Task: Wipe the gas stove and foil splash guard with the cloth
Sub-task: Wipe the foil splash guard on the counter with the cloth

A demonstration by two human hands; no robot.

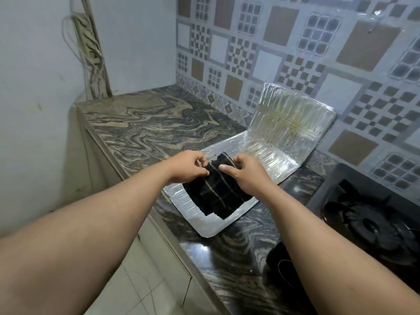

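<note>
**Both hands on the dark cloth over the foil guard**

We see the cloth (216, 192) lying on the flat panel of the foil splash guard (268, 155), which rests on the marbled countertop (147, 123) to the left of the gas stove (368, 214). The cloth is black with thin pale stripes running along it and fainter lines crossing them, giving a loose check. Its near end spreads flat on the foil with a ragged, stepped edge; its far end is bunched and lifted between the hands.

Our left hand (188, 167) pinches the far left edge of the cloth between thumb and fingertips. Our right hand (245, 171) closes over the far right part, fingers curled down onto the fabric.

The guard is embossed silver foil, bent so that one panel lies flat and another stands up against the patterned tile wall (318, 53). The upright panel carries yellowish stains and dark specks near its middle. The stove is black, its burner grate partly in view at the right edge.
</note>
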